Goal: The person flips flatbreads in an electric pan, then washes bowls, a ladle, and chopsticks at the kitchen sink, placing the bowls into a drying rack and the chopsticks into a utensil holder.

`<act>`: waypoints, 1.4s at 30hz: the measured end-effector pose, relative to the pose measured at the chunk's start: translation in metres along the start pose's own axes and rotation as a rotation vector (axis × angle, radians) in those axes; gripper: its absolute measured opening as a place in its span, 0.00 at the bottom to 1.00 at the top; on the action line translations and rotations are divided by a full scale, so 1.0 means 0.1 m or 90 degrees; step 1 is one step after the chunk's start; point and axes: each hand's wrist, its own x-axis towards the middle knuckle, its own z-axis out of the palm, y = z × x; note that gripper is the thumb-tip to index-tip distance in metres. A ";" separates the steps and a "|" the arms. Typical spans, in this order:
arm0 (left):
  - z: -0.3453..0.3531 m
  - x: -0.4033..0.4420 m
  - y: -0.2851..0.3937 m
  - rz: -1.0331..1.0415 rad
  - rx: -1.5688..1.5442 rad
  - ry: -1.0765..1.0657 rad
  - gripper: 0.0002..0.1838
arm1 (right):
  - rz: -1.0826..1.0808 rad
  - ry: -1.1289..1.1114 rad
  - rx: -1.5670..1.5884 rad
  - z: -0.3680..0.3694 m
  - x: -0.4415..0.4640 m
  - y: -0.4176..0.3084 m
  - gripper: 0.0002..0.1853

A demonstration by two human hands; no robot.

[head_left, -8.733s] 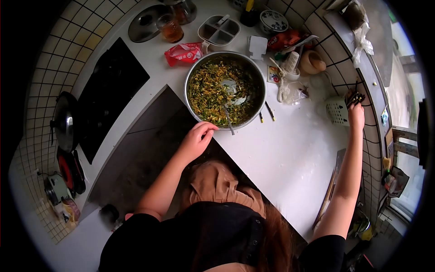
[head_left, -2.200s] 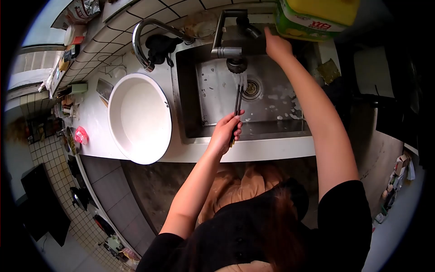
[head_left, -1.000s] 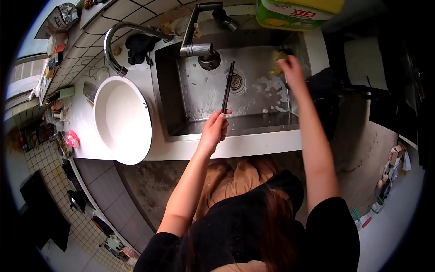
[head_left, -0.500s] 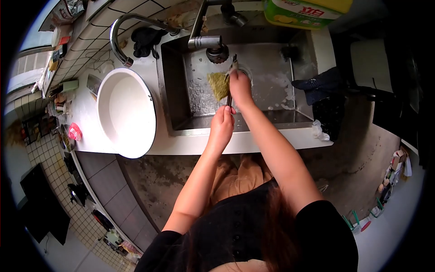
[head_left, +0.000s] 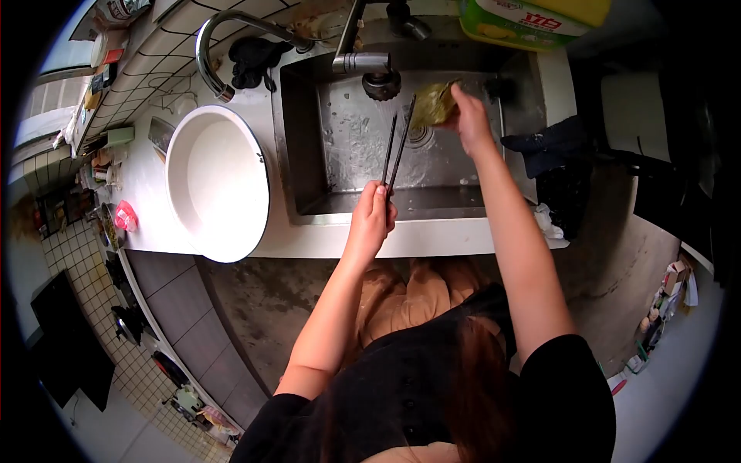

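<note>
My left hand (head_left: 372, 212) is closed round the lower ends of a pair of dark chopsticks (head_left: 390, 158), which point up and away over the sink (head_left: 455, 171). Their tips are slightly apart. To the right, my right hand (head_left: 472, 122) grips a yellow-green cloth (head_left: 432, 106) that hangs to its left, apart from the fingers of the left hand and close to the chopstick tips. Water falls from the faucet head (head_left: 381, 83) left of the cloth. A drain (head_left: 419, 137) shows just below the cloth.
A white enamel basin (head_left: 218, 185) stands on the counter left of the sink. A curved chrome faucet (head_left: 207, 54) and a black cloth (head_left: 253, 62) are behind it. A yellow-green detergent jug (head_left: 532, 23) sits at the back right, with dark cloth (head_left: 548, 147) over the right edge.
My right hand has moved right, taking the cloth off the chopsticks. The chopsticks now show along their length, held by my left hand, which has hardly moved.
</note>
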 end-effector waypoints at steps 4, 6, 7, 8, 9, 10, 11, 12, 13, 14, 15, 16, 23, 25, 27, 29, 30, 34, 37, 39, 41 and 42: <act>0.06 0.15 -0.02 0.034 0.082 0.039 0.14 | -0.013 -0.080 -0.045 0.14 -0.30 0.32 0.20; 0.09 0.20 -0.07 0.054 0.115 0.042 0.15 | 0.001 -0.071 -0.060 0.39 -0.51 0.30 0.18; 0.10 0.23 -0.11 0.074 0.130 0.044 0.16 | -0.021 -0.048 -0.106 0.47 -0.50 0.37 0.18; 0.11 0.25 -0.13 0.094 0.146 0.046 0.16 | -0.096 -0.014 -0.158 0.51 -0.45 0.49 0.18; 0.14 0.24 -0.13 0.090 0.154 0.041 0.16 | -0.170 0.022 -0.210 0.56 -0.39 0.58 0.18; 0.17 0.23 -0.13 0.086 0.162 0.036 0.16 | -0.171 0.106 -0.252 0.60 -0.33 0.64 0.20; 0.18 0.21 -0.12 0.081 0.172 0.030 0.16 | -0.151 0.131 -0.294 0.59 -0.28 0.58 0.20; 0.19 0.18 -0.09 0.080 0.202 0.036 0.16 | -0.129 0.158 -0.336 0.58 -0.23 0.49 0.20; 0.21 0.15 -0.10 0.069 0.192 0.030 0.16 | -0.106 0.183 -0.378 0.56 -0.16 0.42 0.20; 0.22 0.12 -0.11 0.057 0.182 0.025 0.16 | -0.130 0.205 -0.360 0.52 -0.05 0.38 0.22; 0.22 0.10 -0.11 0.047 0.171 0.021 0.16 | -0.149 0.177 -0.359 0.43 0.07 0.38 0.22; 0.21 0.08 -0.09 0.052 0.175 0.011 0.16 | -0.212 0.192 -0.364 0.35 0.23 0.40 0.22; 0.09 0.01 -0.17 -0.022 0.035 -0.008 0.15 | -0.374 0.369 -0.722 -0.67 0.19 -0.96 0.16; 0.04 0.07 -0.16 -0.038 -0.012 0.003 0.15 | -0.444 0.420 -0.936 -1.03 0.18 -1.04 0.13; -0.01 0.16 -0.14 -0.022 -0.025 -0.008 0.14 | -0.515 0.466 -1.152 -1.33 0.18 -1.12 0.14; -0.05 0.26 -0.11 -0.012 -0.036 -0.012 0.13 | -0.312 0.440 -1.251 -1.57 0.24 -0.97 0.20; -0.05 0.29 -0.06 -0.005 -0.028 -0.014 0.13 | -0.279 0.448 -1.276 -1.70 0.29 -0.75 0.22; -0.03 0.36 0.07 0.014 -0.027 -0.014 0.13 | -0.449 0.370 -1.122 -1.10 0.17 -0.52 0.22; -0.02 0.39 0.05 -0.003 -0.054 -0.010 0.12 | -0.372 0.156 -0.668 -0.23 0.17 0.04 0.23; -0.01 0.39 0.04 0.006 -0.047 0.000 0.12 | -0.002 -0.045 -0.150 0.36 0.00 0.20 0.24; -0.02 0.37 -0.02 0.017 -0.062 0.013 0.12 | 0.112 -0.190 0.117 0.76 -0.10 0.31 0.21; -0.05 0.36 -0.08 0.023 -0.080 0.020 0.12 | 0.100 -0.190 0.132 0.90 -0.09 0.35 0.19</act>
